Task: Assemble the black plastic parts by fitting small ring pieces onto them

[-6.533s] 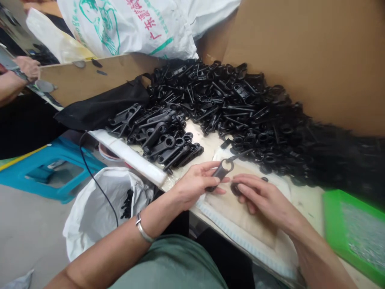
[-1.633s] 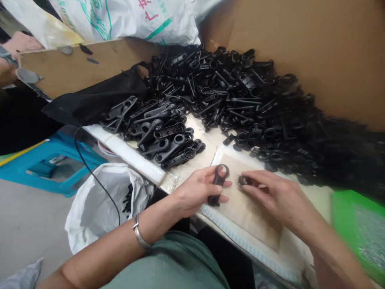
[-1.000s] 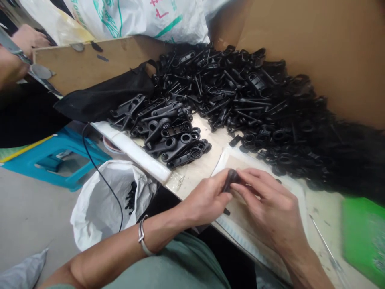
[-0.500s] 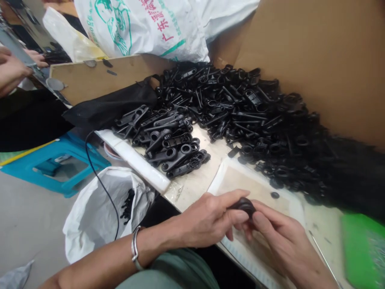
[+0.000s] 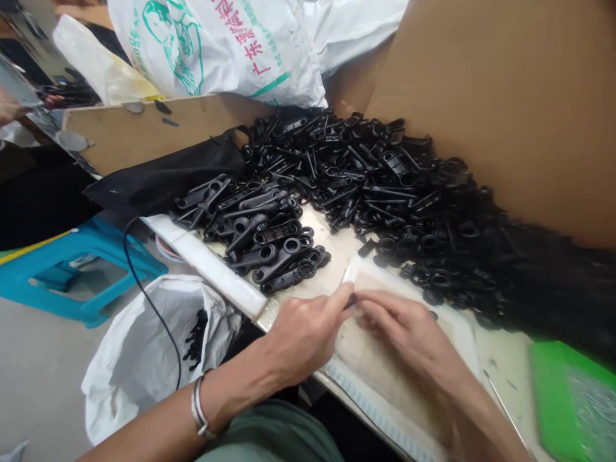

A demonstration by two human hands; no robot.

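Note:
Just above the white mat on the table, my two hands meet around a small black plastic part. Most of that part is covered by my fingers, so its full shape cannot be made out. My left hand, with a silver bracelet at its wrist, is closed on it with the thumb on top. The fingers of my right hand pinch at its other side. Nearby to the left lies a group of black lever-shaped parts with round holes.
Behind my hands spreads a large heap of loose black parts against a cardboard wall. A green tray and a thin metal rod lie right. Lower left are a white sack and a blue stool. Another person's hand shows far left.
Both hands have moved left and slightly up with the black part, which is now more covered by my fingers. The view has shifted a little, and the other person's hand has moved toward the left edge.

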